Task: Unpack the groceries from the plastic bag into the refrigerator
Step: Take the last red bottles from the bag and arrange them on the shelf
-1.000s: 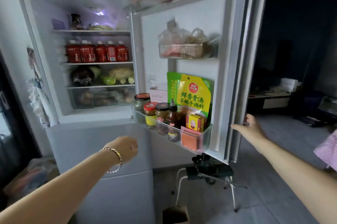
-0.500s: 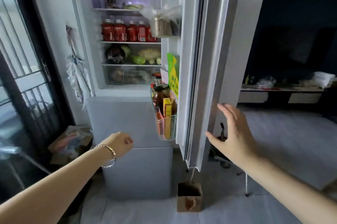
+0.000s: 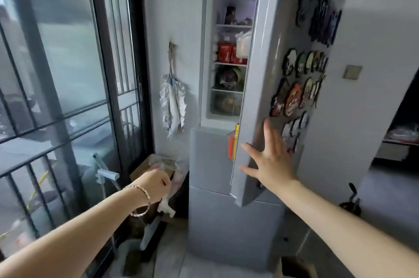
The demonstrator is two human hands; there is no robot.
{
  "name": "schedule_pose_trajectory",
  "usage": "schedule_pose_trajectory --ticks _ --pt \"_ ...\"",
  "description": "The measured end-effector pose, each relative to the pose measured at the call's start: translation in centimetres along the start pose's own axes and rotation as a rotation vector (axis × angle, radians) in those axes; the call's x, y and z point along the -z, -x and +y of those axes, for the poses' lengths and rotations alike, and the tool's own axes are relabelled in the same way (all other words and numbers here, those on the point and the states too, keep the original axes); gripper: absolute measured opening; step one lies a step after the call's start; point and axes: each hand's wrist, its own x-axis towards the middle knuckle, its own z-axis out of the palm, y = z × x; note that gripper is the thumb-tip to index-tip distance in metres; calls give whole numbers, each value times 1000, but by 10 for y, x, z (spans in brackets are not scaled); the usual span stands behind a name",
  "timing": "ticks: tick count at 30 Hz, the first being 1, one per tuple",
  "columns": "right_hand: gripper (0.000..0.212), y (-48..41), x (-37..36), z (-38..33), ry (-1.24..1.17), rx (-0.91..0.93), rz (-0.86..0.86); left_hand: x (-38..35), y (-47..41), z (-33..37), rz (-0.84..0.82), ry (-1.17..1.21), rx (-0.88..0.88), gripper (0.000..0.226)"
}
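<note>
Against the lower outer face of the refrigerator door [image 3: 267, 73], the right hand [image 3: 273, 164] lies flat, fingers straight and spread, palm pressed just below a cluster of magnets [image 3: 294, 98]. That door stands partly ajar, leaving a narrow view into the refrigerator [image 3: 226, 221], where red bottles [image 3: 226, 53] line a middle shelf and darker produce sits below. Further left, the left hand [image 3: 154, 183], a bracelet [image 3: 141, 200] on its wrist, is curled into a fist with nothing visible in it. It hovers over a cardboard box [image 3: 139, 170] in the floor corner beside the refrigerator, where what looks like a crumpled plastic bag [image 3: 163, 161] lies on top
</note>
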Motion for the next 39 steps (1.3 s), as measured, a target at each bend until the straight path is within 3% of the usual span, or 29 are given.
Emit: schedule_pose_trajectory --ticks 6,11,18,24,30,35,39 --pt "71 -92 -69 -59 122 -23 -103 40 -42 -49 24 -8 46 29" --pt "72 -165 -132 -88 101 -63 -88 54 -99 -77 50 -16 87 28" --pt "72 -251 -237 -76 140 -21 -12 86 -201 -90 33 -32 122 29" --pt "71 -308 -304 -56 212 -45 -60 98 -275 -105 110 128 154 24" --pt "74 -346 -350 -41 404 -94 -88 108 -325 -126 91 118 125 25" --pt "75 -367 -355 -47 482 -201 -237 116 -336 -141 39 74 71 25" --pt "51 -371 -334 -68 496 -301 -334 125 -335 -158 23 53 51 26"
